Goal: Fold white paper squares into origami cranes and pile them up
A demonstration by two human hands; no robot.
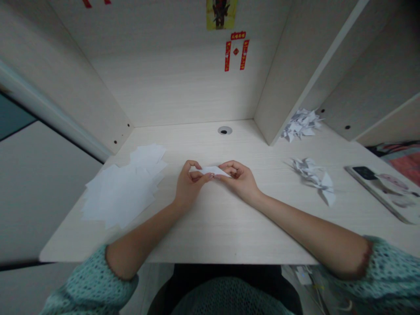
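Note:
Over the middle of the desk, a small folded piece of white paper (210, 169) is held between my two hands. My left hand (193, 183) pinches its left end, thumb along the near edge and index finger curled above. On the right end, my right hand (239, 178) grips it in the same way, and the two thumb tips almost meet at the near edge. The fingers partly hide the paper, so its exact fold cannot be made out. To the left lies a spread pile of flat white paper sheets (121, 192).
Several folded paper pieces (313, 175) lie right of my hands. A bigger heap of them (302, 124) sits behind, beside the upright divider panel (295, 65). A phone (383, 190) rests at the far right. A round cable hole (225, 130) is near the back wall.

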